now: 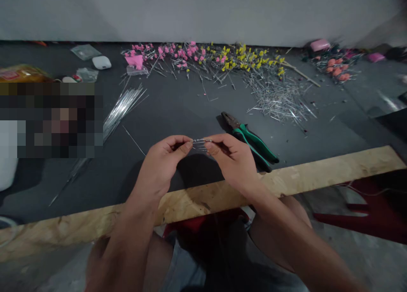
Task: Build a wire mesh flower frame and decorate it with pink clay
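My left hand [165, 156] and my right hand [232, 156] are raised together over the near part of the dark table [178, 109]. Both pinch the ends of a small bundle of short thin metal wires [200, 143], held level between the fingertips. Green-handled pliers [251, 140] lie on the table just right of my right hand, jaws pointing to the far left.
A heap of cut wire pieces [280, 99] lies at the back right. Pink bead stems [171, 54] and yellow bead stems [244, 59] line the far edge, orange ones [337, 67] at the far right. Long silver wires [121, 109] lie on the left. A pale wooden edge [318, 173] borders the table.
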`<move>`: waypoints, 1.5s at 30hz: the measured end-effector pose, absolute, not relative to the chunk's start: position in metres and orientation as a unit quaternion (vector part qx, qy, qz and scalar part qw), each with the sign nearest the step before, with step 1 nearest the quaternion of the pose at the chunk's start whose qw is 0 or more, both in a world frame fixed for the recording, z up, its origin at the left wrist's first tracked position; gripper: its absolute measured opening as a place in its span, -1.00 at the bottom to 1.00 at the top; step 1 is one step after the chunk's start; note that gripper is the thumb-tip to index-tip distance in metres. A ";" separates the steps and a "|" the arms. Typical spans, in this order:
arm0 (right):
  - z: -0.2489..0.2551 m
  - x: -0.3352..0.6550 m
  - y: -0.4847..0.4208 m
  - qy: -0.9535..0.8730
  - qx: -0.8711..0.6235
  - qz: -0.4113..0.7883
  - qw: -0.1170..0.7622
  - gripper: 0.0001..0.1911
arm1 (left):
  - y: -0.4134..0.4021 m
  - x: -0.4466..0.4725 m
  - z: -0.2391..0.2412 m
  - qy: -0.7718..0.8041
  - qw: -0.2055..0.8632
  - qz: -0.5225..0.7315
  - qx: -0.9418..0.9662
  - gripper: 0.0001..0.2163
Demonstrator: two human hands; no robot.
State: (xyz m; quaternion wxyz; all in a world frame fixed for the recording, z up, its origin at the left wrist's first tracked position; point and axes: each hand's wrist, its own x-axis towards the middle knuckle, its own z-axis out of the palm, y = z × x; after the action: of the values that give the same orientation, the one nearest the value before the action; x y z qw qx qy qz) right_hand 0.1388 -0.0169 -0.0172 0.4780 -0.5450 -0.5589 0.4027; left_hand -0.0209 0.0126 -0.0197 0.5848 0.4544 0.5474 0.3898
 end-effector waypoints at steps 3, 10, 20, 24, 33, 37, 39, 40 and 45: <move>-0.016 0.140 -0.016 -0.559 -0.546 0.401 0.478 -0.85 | 0.013 -0.020 -0.020 0.535 0.603 0.394 0.441 -0.92; -0.011 0.144 -0.015 -0.532 -0.556 0.419 0.482 -0.88 | 0.012 -0.020 -0.023 0.534 0.589 0.400 0.457 -0.93; -0.008 0.143 -0.012 -0.500 -0.528 0.477 0.494 -0.89 | 0.006 -0.019 -0.016 0.491 0.644 0.440 0.389 -0.95; -0.008 0.142 -0.011 -0.502 -0.520 0.479 0.499 -0.89 | 0.006 -0.021 -0.013 0.474 0.661 0.442 0.379 -0.97; -0.005 0.137 -0.008 -0.474 -0.494 0.513 0.518 -0.88 | 0.002 -0.024 -0.006 0.503 0.604 0.452 0.422 -0.96; -0.008 0.133 -0.004 -0.452 -0.474 0.540 0.528 -0.86 | -0.001 -0.025 -0.007 0.506 0.576 0.475 0.432 -0.95; -0.011 0.131 -0.003 -0.447 -0.466 0.549 0.531 -0.85 | 0.000 -0.025 -0.008 0.506 0.577 0.482 0.423 -0.96; -0.011 0.130 -0.003 -0.444 -0.461 0.555 0.532 -0.85 | 0.000 -0.025 -0.008 0.507 0.579 0.481 0.419 -0.96; -0.012 0.129 -0.003 -0.424 -0.455 0.573 0.534 -0.82 | 0.002 -0.026 -0.007 0.523 0.572 0.459 0.435 -0.97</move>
State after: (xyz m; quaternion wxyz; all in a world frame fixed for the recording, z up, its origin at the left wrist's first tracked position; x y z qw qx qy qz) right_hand 0.1294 -0.0025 -0.0119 0.5339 -0.4547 -0.4241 0.5730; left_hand -0.0264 0.0022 -0.0066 0.5717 0.4352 0.5228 0.4588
